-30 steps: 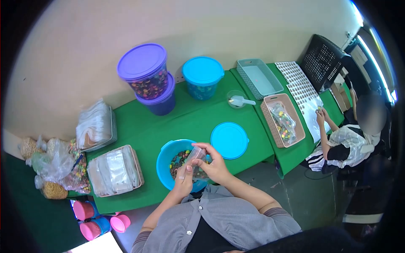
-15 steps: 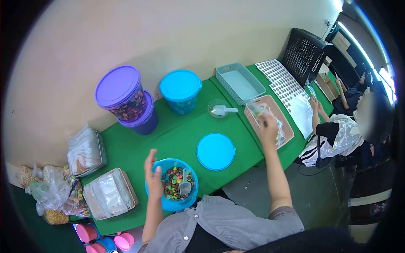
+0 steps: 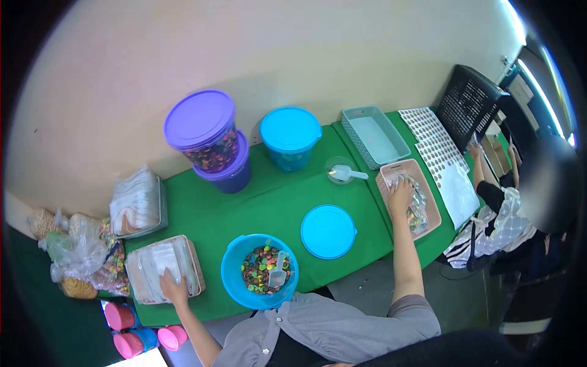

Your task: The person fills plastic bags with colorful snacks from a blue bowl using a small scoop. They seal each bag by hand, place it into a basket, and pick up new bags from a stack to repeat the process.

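Observation:
My left hand (image 3: pixel 174 287) rests with fingers stretched out on a stack of clear plastic bags (image 3: pixel 160 262) in a light pink basket (image 3: pixel 199 275). My right hand (image 3: pixel 400 196) reaches into another pink basket (image 3: pixel 431 211), fingers apart over filled clear packets (image 3: pixel 418 214). Between my arms, near my body, stands a blue tub (image 3: pixel 231 284) of colourful button-like sweets (image 3: pixel 260 269). A clear scoop (image 3: pixel 278 272) lies on the sweets. The tub's round blue lid (image 3: pixel 328 232) lies flat on the green cloth.
Purple-lidded tubs (image 3: pixel 202 122) and a blue-lidded tub (image 3: pixel 290 131) stand by the wall. Farther right are a bowl with a white scoop (image 3: pixel 347 174), a grey-green basket (image 3: pixel 374 137), sticker sheets (image 3: pixel 437 144) and a black crate (image 3: pixel 468 101). Another person (image 3: pixel 495 226) works at the right end.
My left hand has moved left and down from beside the blue tub onto the plastic bags. My right hand has lowered a packet into the pink basket. The view has shifted slightly.

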`<state>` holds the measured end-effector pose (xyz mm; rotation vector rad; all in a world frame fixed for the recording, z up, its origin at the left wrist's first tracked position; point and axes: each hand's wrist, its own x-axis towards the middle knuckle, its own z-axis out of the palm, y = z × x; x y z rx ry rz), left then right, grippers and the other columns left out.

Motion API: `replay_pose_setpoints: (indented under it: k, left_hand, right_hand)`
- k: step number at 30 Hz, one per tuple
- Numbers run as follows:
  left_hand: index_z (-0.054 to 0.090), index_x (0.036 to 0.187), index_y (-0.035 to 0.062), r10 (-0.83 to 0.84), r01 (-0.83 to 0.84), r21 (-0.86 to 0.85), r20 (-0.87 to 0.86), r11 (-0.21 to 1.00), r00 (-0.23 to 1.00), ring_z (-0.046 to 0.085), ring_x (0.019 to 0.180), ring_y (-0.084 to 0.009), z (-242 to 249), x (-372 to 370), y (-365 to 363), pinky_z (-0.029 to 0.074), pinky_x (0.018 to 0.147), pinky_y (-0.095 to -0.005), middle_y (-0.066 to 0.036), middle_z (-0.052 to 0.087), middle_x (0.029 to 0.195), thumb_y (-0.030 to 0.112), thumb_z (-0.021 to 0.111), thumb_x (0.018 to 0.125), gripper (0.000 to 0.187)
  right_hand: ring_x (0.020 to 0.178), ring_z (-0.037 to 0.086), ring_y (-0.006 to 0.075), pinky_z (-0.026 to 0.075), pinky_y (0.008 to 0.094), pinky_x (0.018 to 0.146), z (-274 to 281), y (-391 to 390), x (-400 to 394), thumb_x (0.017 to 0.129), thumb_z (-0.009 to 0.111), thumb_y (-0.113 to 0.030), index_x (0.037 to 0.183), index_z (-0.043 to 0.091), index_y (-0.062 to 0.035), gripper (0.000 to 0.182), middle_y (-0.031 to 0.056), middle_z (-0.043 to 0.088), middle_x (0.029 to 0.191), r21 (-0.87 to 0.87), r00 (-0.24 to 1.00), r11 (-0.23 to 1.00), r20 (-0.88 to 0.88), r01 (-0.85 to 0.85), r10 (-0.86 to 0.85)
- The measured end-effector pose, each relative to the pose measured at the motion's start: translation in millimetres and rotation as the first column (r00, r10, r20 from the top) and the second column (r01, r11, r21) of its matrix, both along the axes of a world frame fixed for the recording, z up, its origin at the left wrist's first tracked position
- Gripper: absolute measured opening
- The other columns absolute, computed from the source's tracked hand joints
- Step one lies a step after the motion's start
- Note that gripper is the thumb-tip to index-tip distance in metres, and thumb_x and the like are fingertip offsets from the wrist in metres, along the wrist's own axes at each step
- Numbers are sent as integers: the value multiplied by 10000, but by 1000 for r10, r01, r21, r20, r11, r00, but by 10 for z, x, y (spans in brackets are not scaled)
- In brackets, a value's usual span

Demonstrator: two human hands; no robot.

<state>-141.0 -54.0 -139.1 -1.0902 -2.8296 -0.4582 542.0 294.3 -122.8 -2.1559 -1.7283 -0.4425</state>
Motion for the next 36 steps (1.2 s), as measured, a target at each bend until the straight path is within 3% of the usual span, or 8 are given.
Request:
replay_pose_setpoints:
  k: [11,14,16,21,23,26,29,36]
  left_hand:
    - [593,1267,35,-51,-29,325,235,945,971,596,1092,-371,507,344,36,445,975,-417,-250,628,1152,139,589,904,378]
    - [584,1246,-46,-340,-88,592,571,801,747,574,1163,-230,1154,860,143,419,999,-340,-166,640,1211,296,429,1033,431]
    - [550,1313,-14,-600,-108,709,659,697,454,536,1206,-209,1305,1216,225,362,1067,-337,-132,605,1273,391,410,1034,511]
    - [497,1353,-27,-747,84,768,583,635,320,534,1209,-221,1451,1617,331,373,1066,-382,-158,603,1250,350,504,1005,513]
    - [446,1387,-31,-785,-361,809,565,465,254,593,1118,-203,1687,1723,374,411,1032,-382,-159,654,1125,182,686,903,580]
    - [424,1403,-13,-766,-409,746,624,526,152,640,1008,-174,1612,1634,365,461,974,-359,-134,690,996,-20,773,760,731]
    - [495,1345,-13,-741,-227,820,572,526,351,664,905,-148,1530,1677,320,493,929,-334,-83,704,908,-84,759,712,690]
    - [671,1120,33,-727,114,857,348,503,591,674,859,-167,1408,1819,350,504,946,-368,-75,704,884,-106,759,616,530]
  right_hand:
    - [1344,375,396,290,488,1096,1016,-933,-2916,926,575,-166,1248,566,-62,339,179,556,1271,335,490,627,-409,-703,769]
    - [1298,447,335,334,437,1085,1233,-1450,-3436,948,565,-166,1254,559,-58,325,167,553,1289,265,240,483,-614,-835,752]
    - [1156,546,217,415,362,998,1296,-1694,-3679,955,590,-204,1232,575,-39,323,112,611,1183,189,-57,356,-936,-915,349]
    - [1010,559,121,469,294,847,1321,-1942,-3716,959,606,-227,1115,623,-19,261,64,631,1074,157,-148,192,-987,-969,62]
    - [927,562,103,473,267,811,1361,-1981,-3636,954,608,-172,1015,639,-10,175,40,625,986,121,-111,118,-989,-986,95]
    - [898,552,120,470,269,798,1412,-2081,-3545,944,612,-156,1067,622,-16,187,43,584,1005,77,-52,67,-945,-995,323]
    - [912,578,146,462,291,797,1404,-2200,-3553,914,628,-130,1156,581,-25,268,60,607,1021,252,-127,409,-942,-877,309]
    - [962,569,141,468,283,814,1608,-2364,-3418,859,620,-57,1286,491,-38,447,82,566,1128,252,-181,335,-956,-908,230]
